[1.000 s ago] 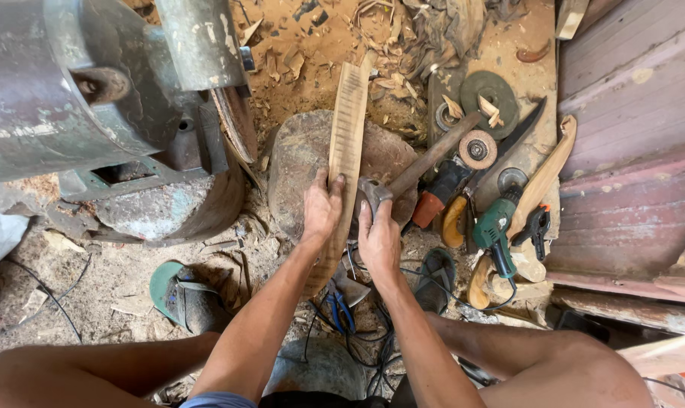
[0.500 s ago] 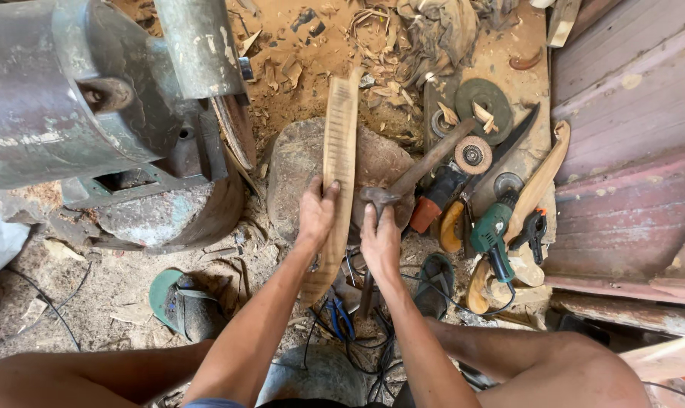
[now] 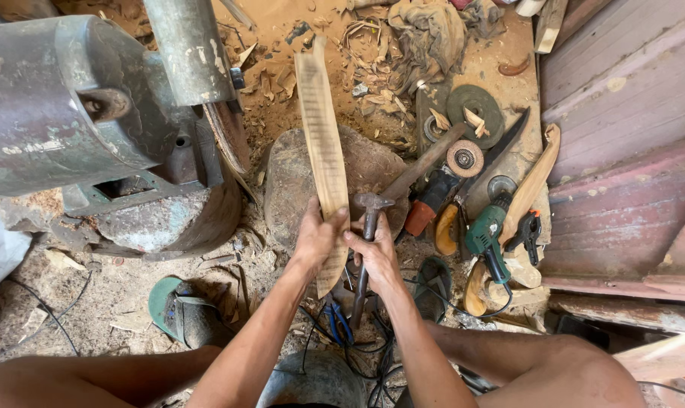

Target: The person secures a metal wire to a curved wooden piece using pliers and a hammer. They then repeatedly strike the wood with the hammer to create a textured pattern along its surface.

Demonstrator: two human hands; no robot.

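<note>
Head view showed a long, flat wooden slat (image 3: 321, 143) at the centre, standing on a slant over a round stone block (image 3: 373, 170). Its lower end pointed down toward the person and its upper end reached past the far side of the block, over sawdust and wood shavings (image 3: 373, 68). The left hand (image 3: 316, 240) gripped the slat near its lower end, fingers curled closed around the edge at the near rim of the block. The right hand (image 3: 374, 253), just right of the left and touching the slat's side, was wrapped closed around the handle of a hammer (image 3: 368, 219); the metal head stood up just above the fist, at the near edge of the block.

Right of the block lay a cluster of tools: an angle grinder (image 3: 442, 181) with a round sanding disc, a green power drill (image 3: 487, 234), a dark flat blade (image 3: 505, 147) and a curved piece of pale wood (image 3: 535, 177). Left of the block stood a large grey metal machine (image 3: 70, 113) with a round housing. Near the person, below and left of the block, a green sandal (image 3: 178, 311) rested on the dirt, and dark cables (image 3: 335, 325) lay tangled below the hands.
</note>
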